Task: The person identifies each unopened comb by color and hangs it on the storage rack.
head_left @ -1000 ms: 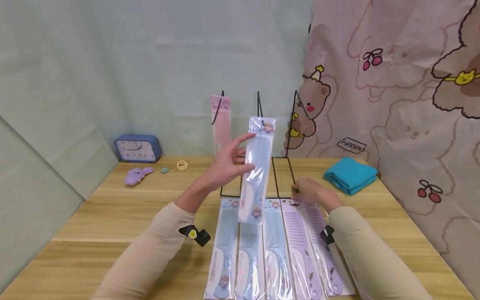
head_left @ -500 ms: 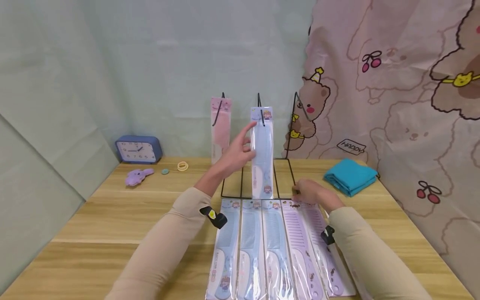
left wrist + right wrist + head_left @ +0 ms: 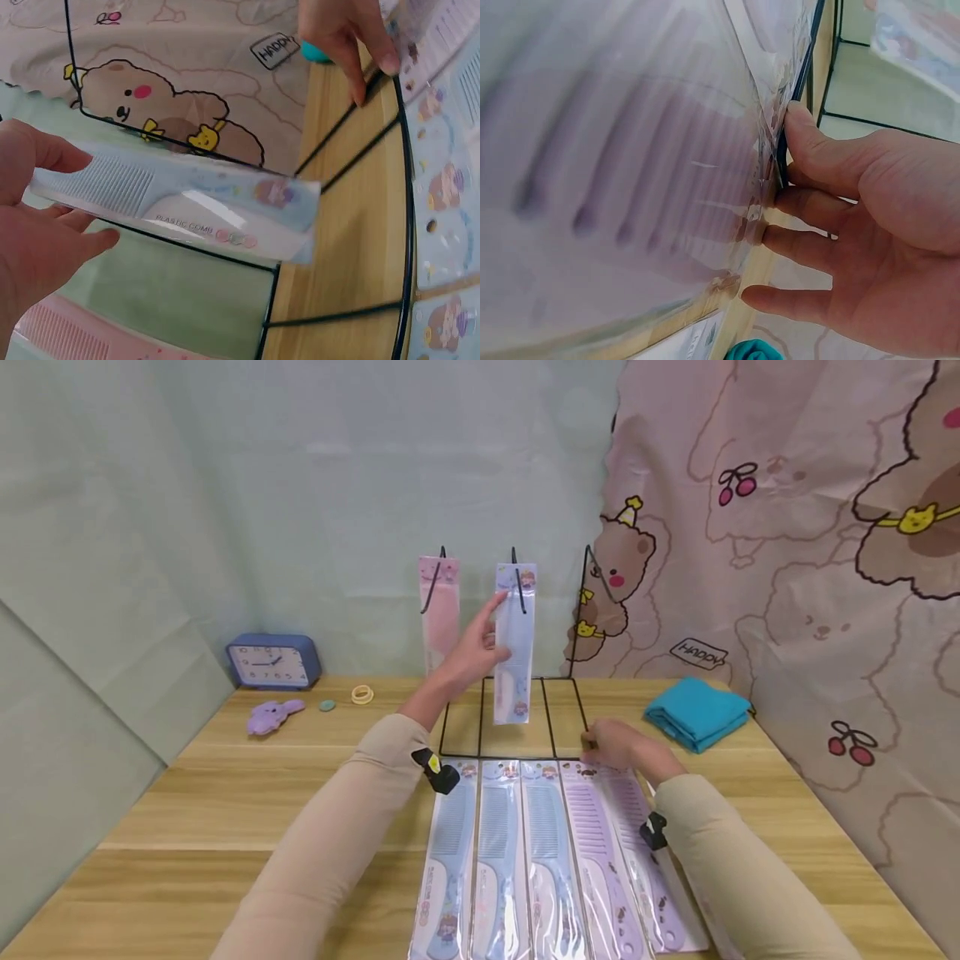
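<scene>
My left hand (image 3: 474, 653) pinches a blue plastic comb in a clear packet (image 3: 514, 681) by its left edge, thumb in front and other fingers partly hidden behind. The packet hangs upright at the middle hook of a black wire rack (image 3: 549, 718), the hook's tip showing in front of its printed top. On the left hook hangs a pink packaged comb (image 3: 441, 627). My right hand (image 3: 617, 742) grips the rack's front right corner; in the right wrist view its thumb (image 3: 801, 124) presses the wire. Below lie packaged blue combs (image 3: 495, 835) and purple combs (image 3: 596, 835).
A blue clock (image 3: 273, 662), a purple plush toy (image 3: 273, 716), a small green disc (image 3: 327, 705) and a yellowish ring (image 3: 362, 694) sit at the back left. A folded teal cloth (image 3: 697, 713) lies right of the rack. Curtains stand behind the wooden table (image 3: 262, 810).
My left hand has raised the blue comb packet and moved it back onto the middle hook, whose tip now shows in front of it. The right hand has stayed at the rack corner.
</scene>
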### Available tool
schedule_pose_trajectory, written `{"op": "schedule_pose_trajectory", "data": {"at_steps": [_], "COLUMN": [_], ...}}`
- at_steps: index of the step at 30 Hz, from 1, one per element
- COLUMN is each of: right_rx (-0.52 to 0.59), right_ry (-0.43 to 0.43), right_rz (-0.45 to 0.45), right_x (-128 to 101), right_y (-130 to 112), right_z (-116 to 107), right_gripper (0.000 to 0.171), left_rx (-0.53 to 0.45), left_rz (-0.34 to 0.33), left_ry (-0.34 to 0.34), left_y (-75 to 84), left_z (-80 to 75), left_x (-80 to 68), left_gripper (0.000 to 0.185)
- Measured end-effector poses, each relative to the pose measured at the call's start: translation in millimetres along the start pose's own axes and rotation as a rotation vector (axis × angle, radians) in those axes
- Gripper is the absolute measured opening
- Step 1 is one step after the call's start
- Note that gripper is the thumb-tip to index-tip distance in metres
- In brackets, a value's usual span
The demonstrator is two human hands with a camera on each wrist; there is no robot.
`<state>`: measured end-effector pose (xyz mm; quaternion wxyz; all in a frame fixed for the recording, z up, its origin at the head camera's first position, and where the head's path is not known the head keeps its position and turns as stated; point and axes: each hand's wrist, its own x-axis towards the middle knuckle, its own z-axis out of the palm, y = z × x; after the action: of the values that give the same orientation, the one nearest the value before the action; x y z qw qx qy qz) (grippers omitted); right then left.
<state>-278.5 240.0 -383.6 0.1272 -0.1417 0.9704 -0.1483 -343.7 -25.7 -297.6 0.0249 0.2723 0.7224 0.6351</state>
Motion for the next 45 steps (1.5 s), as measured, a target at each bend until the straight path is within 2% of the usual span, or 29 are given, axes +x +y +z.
{"op": "schedule_pose_trajectory", "data": {"at_steps": [6,14,19,23,28,32,39,42,45], "right_rx": [-0.033,-0.046,-0.032,-0.029,-0.032,-0.023,-0.018,-0.033,-0.053], "right_ry": [0.002,0.001,-0.001,0.002,0.002,-0.005,-0.007,-0.016,-0.018], "right_rz": [-0.023,0.002,0.012,0.012,0.012,0.014,0.009,-0.011,-0.027], "right_x": [0.5,-0.1,-1.2,-2.0,-1.8,-1.2,-1.2,-1.9,-2.3], "right_y": [-1.2,-1.4,-1.8,-1.6,-1.2,-0.8,-2.0,-3.0,-3.3], "right_z": [4.4,2.1,1.4,0.8,0.5,2.1,4.0,2.4,0.7], "right_gripper": [0.05,0.051,0.051,0.051,0.051,0.05,0.049,0.046,0.043], "left_rx": [0.117,0.117,0.109,0.136,0.193,0.248,0.287,0.374,0.472], "left_rz": [0.052,0.091,0.053,0.039,0.063,0.048,-0.036,-0.077,-0.151], "left_ry": [-0.009,0.027,0.071,0.064,0.021,0.001,-0.05,-0.041,-0.06], "left_y": [-8.7,-13.1,-14.3,-18.6,-28.3,-35.7,-47.2,-51.7,-55.9], "left_z": [-3.1,-6.5,-11.0,-15.9,-22.5,-25.6,-32.6,-35.4,-36.4], "left_x": [-3.3,-4.9,-15.5,-26.2,-44.0,-63.5,-104.4,-118.9,-129.9], "left_gripper": [0.091,0.086,0.08,0.077,0.077,0.078,0.072,0.061,0.051]}}
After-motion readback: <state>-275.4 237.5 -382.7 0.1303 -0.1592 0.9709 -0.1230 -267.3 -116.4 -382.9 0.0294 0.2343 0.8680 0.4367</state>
